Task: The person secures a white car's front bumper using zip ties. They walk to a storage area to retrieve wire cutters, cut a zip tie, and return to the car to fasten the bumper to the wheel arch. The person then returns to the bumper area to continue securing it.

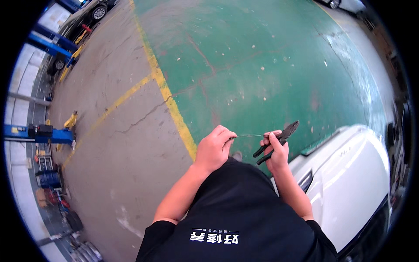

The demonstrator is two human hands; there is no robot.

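A thin pale wire [251,136] stretches between my two hands in front of my body. My left hand [214,148] is closed, pinching the wire's left end at the fingertips. Black-handled pliers [279,142] rest in my right hand [276,153], their dark jaws pointing up and to the right. The thumb and fingers of that hand also meet at the wire's right end. Its exact end there is hidden by the fingers.
A white car's hood [345,174] lies close on my right. Blue lift posts [39,133] with yellow arms stand at the left. A dark car [83,22] is at the far left. Yellow lines [163,87] divide the grey floor from the green.
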